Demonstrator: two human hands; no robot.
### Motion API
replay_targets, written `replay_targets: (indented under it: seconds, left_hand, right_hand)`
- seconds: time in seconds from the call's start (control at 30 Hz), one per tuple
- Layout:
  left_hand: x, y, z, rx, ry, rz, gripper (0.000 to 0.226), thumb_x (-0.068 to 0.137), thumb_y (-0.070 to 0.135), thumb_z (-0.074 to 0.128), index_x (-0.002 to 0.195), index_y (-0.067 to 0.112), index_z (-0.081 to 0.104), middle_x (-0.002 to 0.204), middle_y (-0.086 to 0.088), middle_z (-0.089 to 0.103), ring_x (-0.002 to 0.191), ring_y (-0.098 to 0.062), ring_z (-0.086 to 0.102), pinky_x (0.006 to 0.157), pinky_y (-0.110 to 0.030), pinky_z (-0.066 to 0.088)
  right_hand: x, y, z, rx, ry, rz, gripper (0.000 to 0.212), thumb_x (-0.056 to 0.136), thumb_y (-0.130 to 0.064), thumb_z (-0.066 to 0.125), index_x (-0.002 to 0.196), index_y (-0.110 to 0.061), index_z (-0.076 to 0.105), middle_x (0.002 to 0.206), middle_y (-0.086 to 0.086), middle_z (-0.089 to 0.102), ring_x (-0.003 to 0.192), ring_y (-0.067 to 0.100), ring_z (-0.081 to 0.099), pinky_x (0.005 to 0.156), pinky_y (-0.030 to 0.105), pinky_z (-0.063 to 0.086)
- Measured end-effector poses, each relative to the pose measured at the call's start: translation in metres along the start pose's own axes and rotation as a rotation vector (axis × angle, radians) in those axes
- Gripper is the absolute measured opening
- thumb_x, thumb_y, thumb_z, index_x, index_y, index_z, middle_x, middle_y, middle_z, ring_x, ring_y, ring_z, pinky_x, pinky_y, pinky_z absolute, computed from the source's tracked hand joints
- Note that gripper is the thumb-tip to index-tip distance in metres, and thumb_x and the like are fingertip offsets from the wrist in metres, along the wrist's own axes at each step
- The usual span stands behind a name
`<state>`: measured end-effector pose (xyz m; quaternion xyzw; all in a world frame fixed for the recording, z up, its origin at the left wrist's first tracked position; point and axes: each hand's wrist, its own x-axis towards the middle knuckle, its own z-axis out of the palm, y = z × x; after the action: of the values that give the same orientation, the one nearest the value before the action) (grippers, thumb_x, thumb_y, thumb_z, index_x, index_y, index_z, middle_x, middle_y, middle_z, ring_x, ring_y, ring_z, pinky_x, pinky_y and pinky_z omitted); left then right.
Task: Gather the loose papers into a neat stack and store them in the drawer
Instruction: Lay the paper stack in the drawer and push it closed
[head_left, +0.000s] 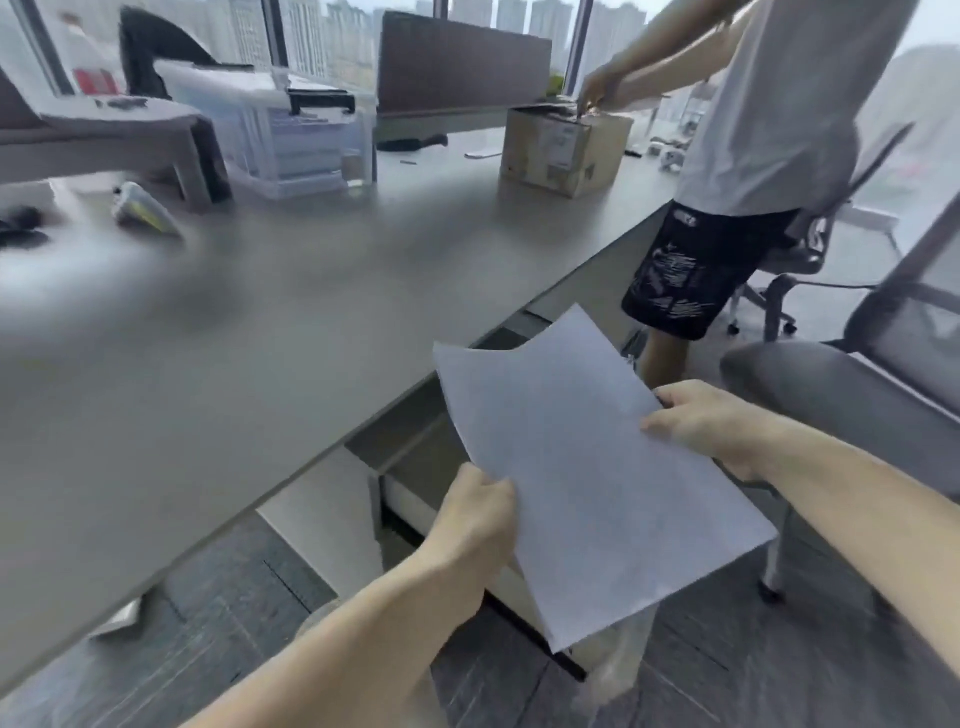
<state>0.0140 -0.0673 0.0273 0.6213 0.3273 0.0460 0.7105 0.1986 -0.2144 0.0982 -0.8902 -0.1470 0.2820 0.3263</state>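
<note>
A stack of white papers (587, 478) hangs in the air below the desk's front edge, held by both hands. My left hand (475, 519) grips its left edge, thumb on top. My right hand (711, 423) pinches its right edge. Under the papers an open drawer (400, 483) juts out from beneath the grey desk (260, 332); most of its inside is hidden by the sheets.
A person in a white shirt and black shorts (753, 171) stands at the desk's right end, hands at a cardboard box (563, 150). A clear plastic bin (280, 135) stands at the back. Grey office chairs (857, 379) are close on the right.
</note>
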Motion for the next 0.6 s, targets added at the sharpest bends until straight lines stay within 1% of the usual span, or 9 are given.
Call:
replay_targets:
  seconds: [0.07,0.1,0.2,0.3,0.37,0.43,0.5,0.53,0.6]
  left_hand:
    - [0.01,-0.013,0.006,0.086,-0.03,-0.034,0.033,0.101,0.011,0.043,0.11,0.019,0.074,0.096,0.003,0.081,0.078,-0.012,0.075,0.051,-0.018,0.055]
    - [0.014,-0.019,0.006,0.121,-0.051,-0.058,0.03,0.102,0.012,0.045,0.108,0.017,0.073,0.097,-0.001,0.081,0.08,-0.016,0.076,0.054,-0.021,0.058]
    - [0.026,-0.027,0.005,0.23,-0.119,-0.145,0.02,0.101,0.02,0.057,0.108,0.006,0.069,0.104,-0.02,0.079,0.083,-0.032,0.079,0.076,-0.045,0.067]
    - [0.034,-0.027,-0.005,0.435,-0.214,-0.149,0.035,0.099,0.037,0.061,0.099,0.004,0.069,0.088,-0.013,0.08,0.055,-0.015,0.071,0.057,-0.029,0.061]
    - [0.042,-0.026,-0.015,0.715,-0.2,-0.069,0.045,0.096,0.05,0.059,0.079,0.009,0.068,0.067,-0.003,0.07,0.048,-0.018,0.062,0.053,-0.022,0.048]
    - [0.052,-0.028,-0.025,0.965,-0.075,0.067,0.039,0.09,0.056,0.061,0.079,0.019,0.064,0.075,0.002,0.067,0.068,-0.027,0.067,0.065,-0.025,0.051]
    - [0.057,-0.028,-0.032,1.141,-0.003,0.173,0.035,0.087,0.056,0.065,0.103,0.024,0.065,0.108,0.004,0.067,0.105,-0.024,0.064,0.09,-0.035,0.054]
    - [0.059,-0.029,-0.035,1.214,-0.027,0.2,0.039,0.087,0.056,0.065,0.113,0.027,0.064,0.122,0.004,0.062,0.12,-0.023,0.055,0.101,-0.038,0.047]
    - [0.059,-0.031,-0.04,1.296,-0.101,0.208,0.049,0.086,0.06,0.063,0.123,0.027,0.064,0.133,0.004,0.058,0.134,-0.022,0.043,0.114,-0.037,0.031]
  right_hand:
    - [0.021,0.012,0.005,-0.1,-0.02,0.042,0.011,0.089,-0.003,0.062,0.094,-0.003,0.072,0.093,0.017,0.08,0.08,0.033,0.078,0.074,0.045,0.065]
    - [0.031,0.016,0.008,-0.147,-0.028,0.056,0.011,0.087,-0.002,0.061,0.089,-0.004,0.071,0.09,0.016,0.079,0.075,0.03,0.076,0.068,0.038,0.065]
    - [0.056,0.021,0.015,-0.333,-0.08,0.053,0.018,0.085,-0.003,0.056,0.073,-0.012,0.065,0.072,0.003,0.068,0.06,0.021,0.065,0.044,0.019,0.048]
    - [0.08,0.023,0.018,-0.497,-0.138,0.063,0.017,0.081,-0.011,0.055,0.078,-0.026,0.062,0.073,-0.01,0.057,0.07,0.023,0.061,0.051,0.021,0.045]
    - [0.099,0.024,0.022,-0.578,-0.161,0.041,0.019,0.08,-0.013,0.055,0.096,-0.02,0.062,0.084,-0.008,0.055,0.08,0.025,0.058,0.059,0.026,0.045]
    - [0.118,0.022,0.03,-0.652,-0.15,0.007,0.018,0.081,-0.011,0.054,0.098,-0.01,0.057,0.085,0.004,0.056,0.073,0.025,0.053,0.059,0.03,0.04]
    - [0.134,0.018,0.041,-0.699,-0.137,-0.006,0.025,0.081,-0.014,0.056,0.104,-0.004,0.059,0.083,0.009,0.058,0.07,0.026,0.055,0.058,0.03,0.04]
    - [0.141,0.017,0.047,-0.714,-0.141,-0.004,0.03,0.083,-0.017,0.059,0.109,-0.003,0.061,0.085,0.01,0.061,0.073,0.026,0.059,0.059,0.03,0.043]
    - [0.153,0.016,0.06,-0.726,-0.145,-0.004,0.037,0.087,-0.022,0.062,0.118,-0.002,0.064,0.1,0.011,0.068,0.088,0.028,0.066,0.07,0.031,0.051]
